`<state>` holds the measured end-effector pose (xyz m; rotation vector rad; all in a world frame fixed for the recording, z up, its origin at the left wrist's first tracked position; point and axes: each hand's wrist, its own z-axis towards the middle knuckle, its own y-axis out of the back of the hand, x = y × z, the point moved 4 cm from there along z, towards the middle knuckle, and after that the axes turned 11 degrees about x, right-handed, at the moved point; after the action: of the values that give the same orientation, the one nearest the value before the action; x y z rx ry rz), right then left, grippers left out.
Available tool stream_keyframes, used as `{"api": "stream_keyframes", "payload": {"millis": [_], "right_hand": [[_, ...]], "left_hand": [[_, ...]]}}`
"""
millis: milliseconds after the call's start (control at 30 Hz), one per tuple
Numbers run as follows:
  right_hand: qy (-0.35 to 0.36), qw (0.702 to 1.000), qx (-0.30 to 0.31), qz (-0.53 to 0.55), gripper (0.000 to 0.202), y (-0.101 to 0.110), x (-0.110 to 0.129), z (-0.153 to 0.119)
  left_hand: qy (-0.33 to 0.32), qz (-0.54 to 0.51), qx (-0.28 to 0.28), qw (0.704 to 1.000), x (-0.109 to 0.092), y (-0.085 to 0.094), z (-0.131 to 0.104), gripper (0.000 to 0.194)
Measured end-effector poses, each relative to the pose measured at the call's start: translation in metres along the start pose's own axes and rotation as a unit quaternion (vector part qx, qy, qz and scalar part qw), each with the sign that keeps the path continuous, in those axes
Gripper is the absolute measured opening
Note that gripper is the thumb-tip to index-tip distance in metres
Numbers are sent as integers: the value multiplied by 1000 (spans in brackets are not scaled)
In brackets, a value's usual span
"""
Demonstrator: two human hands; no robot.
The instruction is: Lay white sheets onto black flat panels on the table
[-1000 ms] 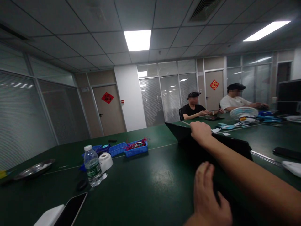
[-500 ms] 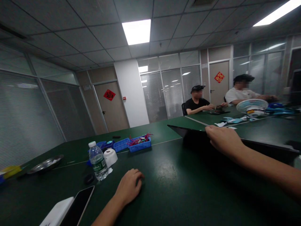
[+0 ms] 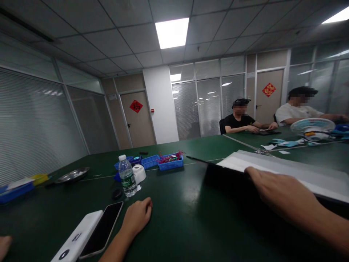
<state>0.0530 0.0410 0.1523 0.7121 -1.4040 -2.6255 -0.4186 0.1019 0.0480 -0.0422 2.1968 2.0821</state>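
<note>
My right hand grips the upper edge of a black folder, fingers hidden behind it. The folder stands tilted on the green table, and white sheets show beyond its raised edge. My left hand rests on the tabletop with its fingers curled in, and no object shows in it. Nearest to it are a dark phone and a water bottle with a white cap. A white, box-like device lies alongside the phone.
Behind the bottle are a white vented cup-shaped part and a blue tray of red wires. A metal dish lies left. Another person's hand enters at the left edge. Two people sit across the table, near a fan.
The folder has tipped toward me under my right hand, so its white sheets now show. My left hand has drawn back toward the phone and curled more. The view has shifted left.
</note>
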Motion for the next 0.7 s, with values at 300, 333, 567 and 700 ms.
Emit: {"api": "stream_keyframes", "payload": {"millis": [300, 333, 567, 700], "right_hand": [[285, 951, -124, 15, 45, -4, 99, -78], [302, 946, -116, 21, 44, -6, 103, -79], [340, 931, -3, 136, 44, -35, 121, -63], [344, 886, 114, 288, 53, -44, 123, -42]], "left_hand": [[49, -32, 11, 998, 17, 3, 0, 39], [50, -35, 14, 998, 18, 4, -2, 43], [59, -41, 25, 997, 24, 10, -13, 57], [63, -27, 40, 997, 23, 8, -16, 58]]}}
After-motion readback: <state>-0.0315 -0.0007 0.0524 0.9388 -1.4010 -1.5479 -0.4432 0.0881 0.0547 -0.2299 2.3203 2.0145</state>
